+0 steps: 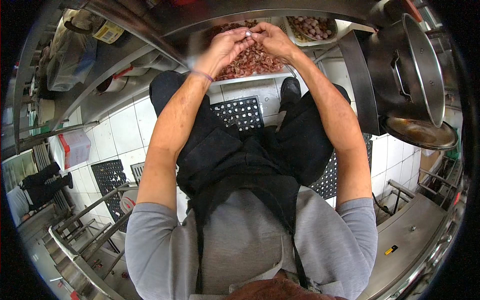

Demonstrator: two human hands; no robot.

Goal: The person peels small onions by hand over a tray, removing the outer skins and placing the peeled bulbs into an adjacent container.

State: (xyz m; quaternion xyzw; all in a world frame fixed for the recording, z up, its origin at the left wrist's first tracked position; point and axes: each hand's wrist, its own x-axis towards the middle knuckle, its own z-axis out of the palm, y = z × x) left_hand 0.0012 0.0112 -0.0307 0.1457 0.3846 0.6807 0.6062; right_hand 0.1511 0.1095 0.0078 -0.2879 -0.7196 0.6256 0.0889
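The left hand (pixel 231 46) and right hand (pixel 274 42) pinch a small pale piece (pixel 248 34) in a fingertip grip above the tray (pixel 250 78) of reddish scraps (pixel 256 63), probably so loose bits drop there, beside round bulbs (pixel 315 26).

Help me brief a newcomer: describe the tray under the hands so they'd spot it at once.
Start at the black trousers. Past the holed black mat seen between their legs, a white-edged tray lies under the left hand and right hand. Reddish scraps fill it, while the container on its right holds round pieces.
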